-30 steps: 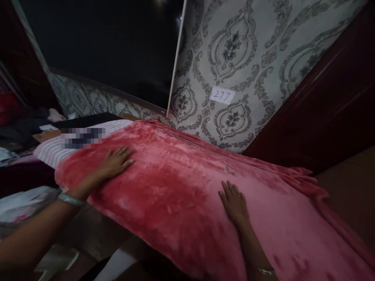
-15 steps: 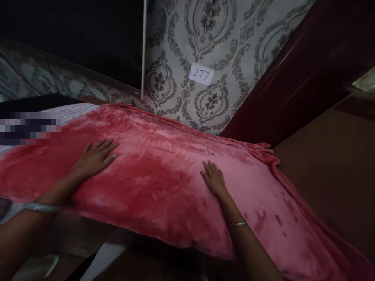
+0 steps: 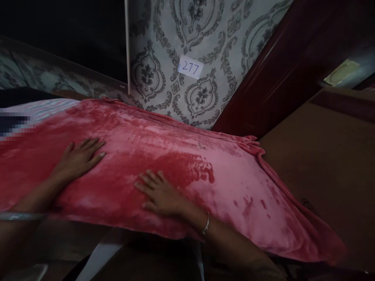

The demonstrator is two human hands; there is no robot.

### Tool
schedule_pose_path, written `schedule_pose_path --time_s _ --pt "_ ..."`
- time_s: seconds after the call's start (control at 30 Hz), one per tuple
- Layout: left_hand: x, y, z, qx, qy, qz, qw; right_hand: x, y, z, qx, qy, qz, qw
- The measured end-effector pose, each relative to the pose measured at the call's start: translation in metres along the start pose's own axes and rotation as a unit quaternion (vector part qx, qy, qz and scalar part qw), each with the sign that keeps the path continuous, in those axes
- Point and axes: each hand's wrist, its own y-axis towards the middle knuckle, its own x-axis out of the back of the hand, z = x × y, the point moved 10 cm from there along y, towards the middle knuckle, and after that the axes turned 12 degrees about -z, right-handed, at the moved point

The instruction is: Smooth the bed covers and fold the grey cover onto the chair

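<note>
A plush red-and-pink blanket is spread over a raised surface, its far edge along the wall and its right end hanging in folds. Flat on its left part lies my left hand, fingers stretched out. My right hand rests palm down nearer the middle, with fingers spread, close to the front edge. Darker streaks and finger-like marks show in the pile right of that hand. Neither hand grips the cloth. What lies beneath the blanket is hidden.
Behind stands a patterned wall with a paper marked 277. A large dark screen is at upper left, a dark red panel at right. Striped cloth shows at left, partly blurred out. A brown surface lies right.
My right hand has swept left across the blanket, leaving darker marks in the pile. My left hand stays flat on the cloth. The whole view has shifted slightly.
</note>
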Motion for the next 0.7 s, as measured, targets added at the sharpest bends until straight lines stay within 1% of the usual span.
schedule_pose_path --time_s 0.07,0.1,0.13,0.17,0.2,0.23,0.3,0.37,0.4,0.43,0.5,0.53,0.6,0.63,0.7 --pt "-0.001 0.000 0.001 -0.002 0.004 -0.001 1.000 -0.001 -0.012 0.037 0.064 0.026 0.022 0.997" --pt "-0.001 0.000 0.001 -0.002 0.004 -0.001 1.000 -0.001 -0.017 0.050 0.089 0.039 0.031 0.995" --pt "-0.002 0.000 0.001 -0.002 0.003 -0.001 1.000 0.001 -0.020 0.056 0.105 0.050 0.035 0.993" --pt "-0.001 0.000 0.001 -0.002 0.002 -0.001 1.000 0.004 -0.019 0.056 0.110 0.057 0.033 0.992" --pt "-0.001 0.000 0.001 -0.002 0.000 -0.002 1.000 0.008 -0.016 0.048 0.099 0.058 0.022 0.993" --pt "0.000 -0.001 0.000 -0.001 -0.002 -0.005 1.000 0.014 -0.011 0.030 0.065 0.052 0.001 0.996" --pt "0.001 -0.001 -0.001 0.000 -0.003 -0.004 1.000 0.028 0.000 -0.025 -0.053 0.022 -0.056 0.997" --pt "0.001 -0.001 -0.001 0.001 -0.001 0.000 1.000 0.041 0.001 -0.089 -0.187 -0.022 -0.101 0.977" --pt "0.001 -0.001 -0.001 0.002 0.000 0.002 1.000 0.046 -0.002 -0.117 -0.240 -0.041 -0.113 0.963" --pt "0.000 0.000 0.000 0.003 0.002 0.002 1.000 0.050 -0.004 -0.141 -0.283 -0.059 -0.121 0.950" --pt "0.001 0.000 0.001 0.003 0.004 0.000 1.000 0.053 -0.004 -0.172 -0.329 -0.081 -0.125 0.932" --pt "0.001 0.000 0.001 0.003 0.005 0.000 1.000 0.052 0.000 -0.179 -0.335 -0.085 -0.123 0.930" --pt "0.001 0.000 0.001 0.004 0.007 0.001 1.000 0.047 0.018 -0.175 -0.318 -0.083 -0.115 0.938" --pt "0.000 0.000 0.002 0.006 0.008 0.002 1.000 0.043 0.030 -0.164 -0.297 -0.078 -0.110 0.945" --pt "0.000 0.000 0.003 0.007 0.010 0.000 1.000 0.030 0.058 -0.127 -0.229 -0.068 -0.095 0.966"
